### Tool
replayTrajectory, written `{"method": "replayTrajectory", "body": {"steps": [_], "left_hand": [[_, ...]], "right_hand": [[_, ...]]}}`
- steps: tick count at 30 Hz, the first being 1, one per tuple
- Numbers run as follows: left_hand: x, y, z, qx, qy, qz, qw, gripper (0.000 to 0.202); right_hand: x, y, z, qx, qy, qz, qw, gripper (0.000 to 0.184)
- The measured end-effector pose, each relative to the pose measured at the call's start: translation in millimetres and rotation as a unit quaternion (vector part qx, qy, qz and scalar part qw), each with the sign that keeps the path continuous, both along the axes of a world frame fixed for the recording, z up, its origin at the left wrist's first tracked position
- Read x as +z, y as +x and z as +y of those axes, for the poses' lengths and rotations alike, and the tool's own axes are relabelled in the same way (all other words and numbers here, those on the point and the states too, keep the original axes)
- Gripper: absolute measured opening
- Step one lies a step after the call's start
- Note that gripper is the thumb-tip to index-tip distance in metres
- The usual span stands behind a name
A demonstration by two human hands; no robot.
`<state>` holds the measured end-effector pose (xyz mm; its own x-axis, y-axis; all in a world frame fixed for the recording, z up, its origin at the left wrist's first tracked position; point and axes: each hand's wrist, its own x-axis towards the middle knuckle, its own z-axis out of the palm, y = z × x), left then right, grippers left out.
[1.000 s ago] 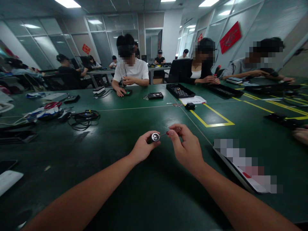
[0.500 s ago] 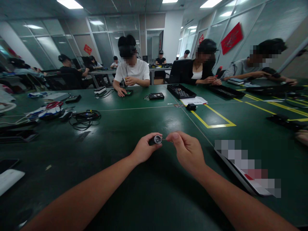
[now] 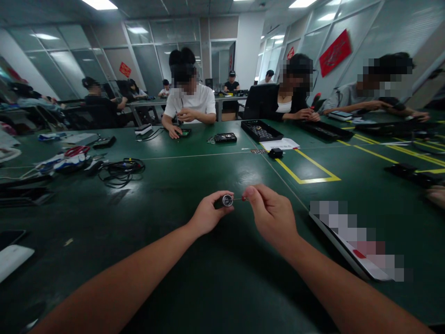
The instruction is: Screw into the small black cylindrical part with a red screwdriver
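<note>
My left hand point(image 3: 207, 215) is closed round a small round metal part point(image 3: 227, 200) with a shiny face, held just above the green table point(image 3: 181, 185). My right hand point(image 3: 270, 214) is closed in a pinch on a thin tool with a red grip point(image 3: 244, 198). The thin tip of the tool points left and reaches the round part. Both forearms stretch in from the bottom edge. The rest of the tool is hidden in my fingers.
A flat tablet-like device point(image 3: 351, 241) lies right of my right hand. A tangle of black cables point(image 3: 120, 169) and blue-white items point(image 3: 66, 162) sit at left. Black trays point(image 3: 260, 131) and a yellow-taped rectangle point(image 3: 306, 169) lie beyond. Several other people sit across the table.
My right hand drew close to the round part half a second ago, then pulled slightly right again. The left hand has stayed almost still with the part.
</note>
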<state>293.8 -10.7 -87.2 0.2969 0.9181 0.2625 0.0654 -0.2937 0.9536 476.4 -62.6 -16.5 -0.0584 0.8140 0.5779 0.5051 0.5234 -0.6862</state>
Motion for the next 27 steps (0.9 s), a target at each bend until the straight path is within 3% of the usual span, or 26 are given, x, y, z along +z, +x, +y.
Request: {"method": "replayTrajectory", "body": {"steps": [5, 11, 15, 22, 25, 27], "left_hand": [[-2.6, 0, 3, 0.022, -0.016, -0.033, 0.999, 0.040], [-1.8, -1, 2, 0.015, -0.010, -0.018, 1.000, 0.038], [-3.1, -2, 3, 0.018, -0.006, -0.026, 0.999, 0.038], [-1.0, -1, 1, 0.027, 0.020, 0.017, 0.999, 0.038], [7.9, -4, -3, 0.039, 0.062, 0.072, 0.995, 0.037], [13.4, -7, -4, 0.055, 0.084, 0.107, 0.989, 0.036]], "right_hand": [[-0.8, -1, 0, -0.017, 0.007, -0.012, 1.000, 0.018], [-0.1, 1, 2, 0.001, -0.009, -0.011, 1.000, 0.028], [-2.6, 0, 2, -0.007, 0.007, 0.007, 1.000, 0.019], [-9.2, 0, 10, -0.015, -0.024, 0.056, 0.998, 0.024], [-12.7, 2, 24, -0.030, -0.114, 0.205, 0.972, 0.028], [-15.4, 4, 35, 0.009, -0.216, 0.336, 0.917, 0.034]]}}
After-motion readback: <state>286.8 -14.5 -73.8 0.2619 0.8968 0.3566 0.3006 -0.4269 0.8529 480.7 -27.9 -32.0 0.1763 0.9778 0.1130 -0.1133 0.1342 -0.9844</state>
